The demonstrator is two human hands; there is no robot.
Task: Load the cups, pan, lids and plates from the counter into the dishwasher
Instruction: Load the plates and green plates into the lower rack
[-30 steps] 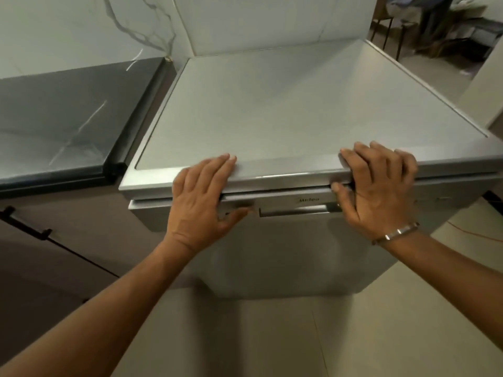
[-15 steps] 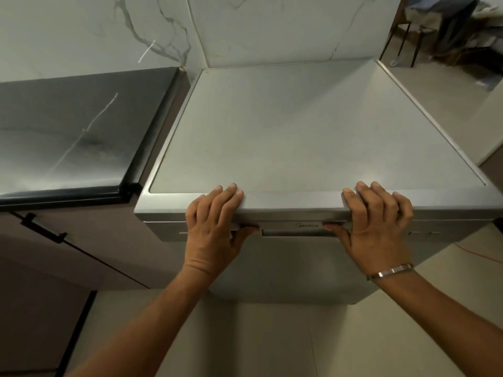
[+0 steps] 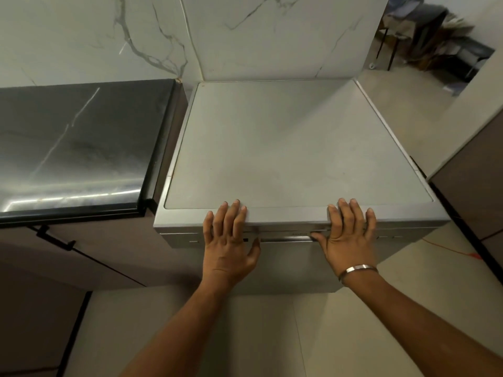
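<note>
Your dishwasher (image 3: pixel 296 159) stands closed beside the dark counter (image 3: pixel 76 148), which shows no dishes, so loading looks unstarted or finished. Your left hand (image 3: pixel 230 240) and right hand (image 3: pixel 347 235) press flat-fingered on its front edge, grasping nothing.

I count one silver-grey metal dishwasher (image 3: pixel 285 148), one glossy black stone counter (image 3: pixel 73 148), two bare hands, a left hand (image 3: pixel 230 247) and a right hand (image 3: pixel 347 238), and one thin silver metal bangle (image 3: pixel 358 270).
</note>
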